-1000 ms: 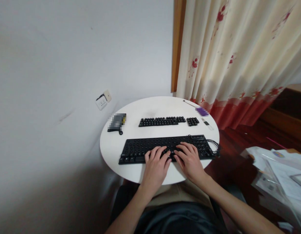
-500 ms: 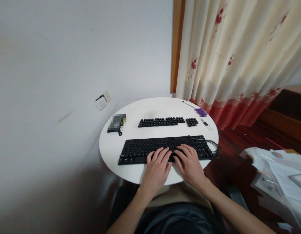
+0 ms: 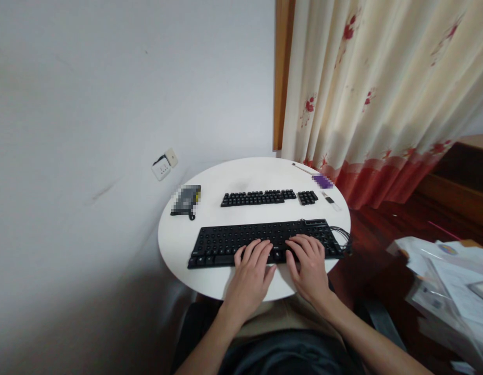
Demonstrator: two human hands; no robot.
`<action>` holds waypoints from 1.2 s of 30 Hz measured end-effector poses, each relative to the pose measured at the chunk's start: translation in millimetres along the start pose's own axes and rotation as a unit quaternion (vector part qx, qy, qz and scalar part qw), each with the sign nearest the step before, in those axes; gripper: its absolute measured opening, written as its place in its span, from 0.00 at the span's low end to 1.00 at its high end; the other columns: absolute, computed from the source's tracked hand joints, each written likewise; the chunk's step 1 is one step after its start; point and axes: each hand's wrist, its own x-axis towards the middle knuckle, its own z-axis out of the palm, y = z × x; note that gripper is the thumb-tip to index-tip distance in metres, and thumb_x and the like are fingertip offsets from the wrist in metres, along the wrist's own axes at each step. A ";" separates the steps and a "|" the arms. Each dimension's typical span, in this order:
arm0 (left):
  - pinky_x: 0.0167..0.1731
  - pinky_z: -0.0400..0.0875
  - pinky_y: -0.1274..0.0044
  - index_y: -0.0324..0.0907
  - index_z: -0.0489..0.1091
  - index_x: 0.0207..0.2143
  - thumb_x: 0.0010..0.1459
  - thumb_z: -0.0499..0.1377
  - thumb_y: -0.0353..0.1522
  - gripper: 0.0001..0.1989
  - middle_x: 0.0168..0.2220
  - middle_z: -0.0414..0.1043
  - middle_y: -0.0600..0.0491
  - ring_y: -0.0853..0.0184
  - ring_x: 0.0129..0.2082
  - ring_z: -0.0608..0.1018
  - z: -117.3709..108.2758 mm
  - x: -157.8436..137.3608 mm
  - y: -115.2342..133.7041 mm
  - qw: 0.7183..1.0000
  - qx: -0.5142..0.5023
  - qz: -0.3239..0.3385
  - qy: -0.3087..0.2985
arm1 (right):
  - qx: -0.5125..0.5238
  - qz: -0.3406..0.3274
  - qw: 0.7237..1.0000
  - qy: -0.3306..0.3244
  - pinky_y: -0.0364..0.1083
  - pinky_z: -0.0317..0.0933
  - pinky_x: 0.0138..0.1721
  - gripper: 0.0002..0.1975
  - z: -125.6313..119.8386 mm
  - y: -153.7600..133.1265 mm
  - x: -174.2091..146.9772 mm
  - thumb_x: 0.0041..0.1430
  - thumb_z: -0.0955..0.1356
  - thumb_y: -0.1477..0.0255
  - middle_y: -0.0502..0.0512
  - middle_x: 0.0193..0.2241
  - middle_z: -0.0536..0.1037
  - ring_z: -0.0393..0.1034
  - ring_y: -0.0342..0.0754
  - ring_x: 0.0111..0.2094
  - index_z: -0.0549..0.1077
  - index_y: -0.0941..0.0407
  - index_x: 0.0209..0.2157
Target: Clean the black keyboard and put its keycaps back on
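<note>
A black keyboard [image 3: 233,236] lies across the front of the table, most of its keycaps off and several still on along the near row. My left hand [image 3: 249,276] rests palm down, fingers stretched over the keyboard's front middle. To its right, my right hand [image 3: 310,268] lies on the keyboard with its fingers spread a little and its thumb toward the left hand. Neither hand grips anything. Behind the keyboard, loose black keycaps [image 3: 257,198] stand in rows, with a smaller block of number-pad keycaps [image 3: 307,198] at their right.
The round white table [image 3: 210,177] stands against a wall with a socket [image 3: 161,169]. A blurred dark packet [image 3: 185,199] lies at left. At right are a blurred purple item [image 3: 322,180], a small black-and-white tool [image 3: 329,199] and the coiled cable [image 3: 345,237]. Papers [image 3: 452,276] are stacked beyond.
My right hand has shifted slightly to the right, widening the gap between my hands. My left hand has barely moved. The view has tilted very slightly.
</note>
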 end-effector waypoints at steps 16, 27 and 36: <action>0.60 0.59 0.55 0.49 0.62 0.62 0.67 0.54 0.37 0.22 0.64 0.61 0.46 0.53 0.63 0.62 3.1 -0.2 -0.9 0.999 0.036 -0.020 0.014 | 0.002 0.015 1.000 -0.001 0.63 0.52 0.59 0.08 -2.2 -3.3 0.3 0.66 0.64 0.74 0.57 0.45 0.76 0.65 0.57 0.53 0.75 0.53 0.42; 0.59 0.60 0.58 0.49 0.68 0.58 0.66 0.55 0.34 0.18 0.60 0.66 0.47 0.55 0.61 0.66 3.6 0.4 -3.3 1.000 0.010 -0.009 0.025 | 0.130 0.013 0.991 0.039 0.60 0.62 0.52 0.10 -13.8 5.0 -6.4 0.65 0.64 0.77 0.58 0.45 0.75 0.66 0.55 0.50 0.75 0.52 0.44; 0.52 0.65 0.63 0.48 0.73 0.51 0.67 0.54 0.32 0.13 0.51 0.76 0.51 0.60 0.52 0.74 -23.4 54.7 -3.1 0.994 -0.096 0.040 0.031 | 0.167 0.069 0.979 0.089 0.53 0.67 0.46 0.10 -66.4 47.7 31.9 0.64 0.65 0.75 0.58 0.41 0.77 0.72 0.52 0.43 0.78 0.53 0.43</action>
